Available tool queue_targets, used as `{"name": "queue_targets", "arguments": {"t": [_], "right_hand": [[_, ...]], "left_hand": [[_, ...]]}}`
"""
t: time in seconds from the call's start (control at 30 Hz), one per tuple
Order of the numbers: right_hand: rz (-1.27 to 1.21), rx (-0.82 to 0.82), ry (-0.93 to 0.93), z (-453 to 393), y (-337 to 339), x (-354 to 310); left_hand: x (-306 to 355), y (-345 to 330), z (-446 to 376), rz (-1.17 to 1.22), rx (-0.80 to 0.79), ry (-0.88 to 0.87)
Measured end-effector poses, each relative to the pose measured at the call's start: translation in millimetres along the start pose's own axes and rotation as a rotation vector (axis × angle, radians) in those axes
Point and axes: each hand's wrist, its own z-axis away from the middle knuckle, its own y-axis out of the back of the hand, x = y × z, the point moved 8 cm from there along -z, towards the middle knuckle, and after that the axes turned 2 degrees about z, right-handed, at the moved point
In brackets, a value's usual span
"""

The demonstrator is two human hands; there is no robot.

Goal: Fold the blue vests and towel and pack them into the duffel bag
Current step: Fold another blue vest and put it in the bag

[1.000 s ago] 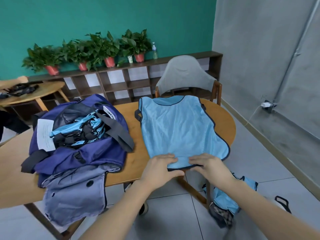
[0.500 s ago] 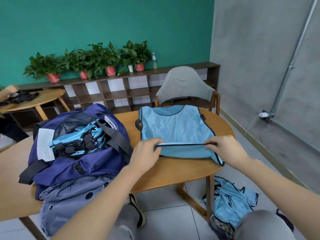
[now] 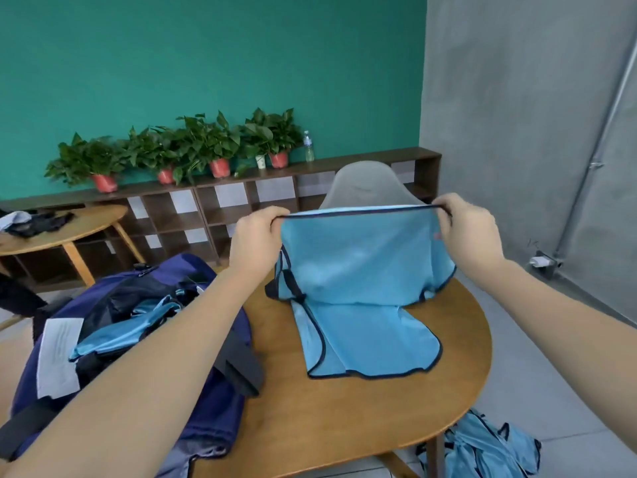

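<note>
Counted in the room: two hands, two tables, one bag.

One blue vest hangs between the left hand and right hand; one duffel bag sits on the near table, a second table stands behind, with one chair, four red plant pots, one bottle and one pile of vests on the floor.

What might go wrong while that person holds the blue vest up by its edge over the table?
The light blue mesh vest with dark trim is pinched only at its two top corners, by the left hand and right hand; one slipping would likely spoil the fold. Its lower part lies near the edge of the round wooden table, so it might slide off toward the heap of blue vests on the floor.
</note>
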Motion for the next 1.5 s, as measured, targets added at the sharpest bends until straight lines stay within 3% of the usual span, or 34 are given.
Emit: {"name": "queue_targets", "arguments": {"t": [0.07,0.1,0.23,0.3,0.37,0.53,0.7,0.97,1.1,1.2,1.27,1.37,1.5], "right_hand": [[-0.013,0.071,0.068,19,4,-9],[0.031,0.024,0.11,34,-4,-10],[0.256,-0.516,0.194,111,-75,31],[0.293,-0.717,0.239,145,-99,51],[0.279,-0.794,0.258,164,-108,63],[0.189,-0.818,0.317,180,-103,53],[0.293,-0.66,0.686,183,-99,28],[0.248,-0.668,0.648,191,-96,21],[0.212,-0.634,0.778,202,-100,10],[0.217,-0.637,0.839,206,-104,11],[0.202,-0.622,0.8,206,-104,12],[0.069,-0.614,0.577,195,-100,16],[-0.026,-0.559,0.453,186,-91,18]], "left_hand": [[5,-7,19,0.018,0.022,-0.062],[4,-23,36,0.006,-0.07,-0.094],[-32,-101,126,-0.107,-0.645,-0.052],[-48,-120,160,-0.147,-0.8,-0.022],[-53,-129,178,-0.173,-0.887,-0.017],[-48,-124,185,-0.181,-0.848,-0.014],[-47,-114,175,-0.108,-0.767,0.061],[-39,-116,187,-0.055,-0.811,-0.078],[-37,-120,203,-0.07,-0.877,-0.048],[-31,-121,213,-0.137,-0.896,-0.132],[-29,-121,217,-0.192,-0.9,-0.169],[-26,-126,218,-0.311,-0.863,-0.193],[-12,-130,212,-0.476,-0.723,-0.191]]}}
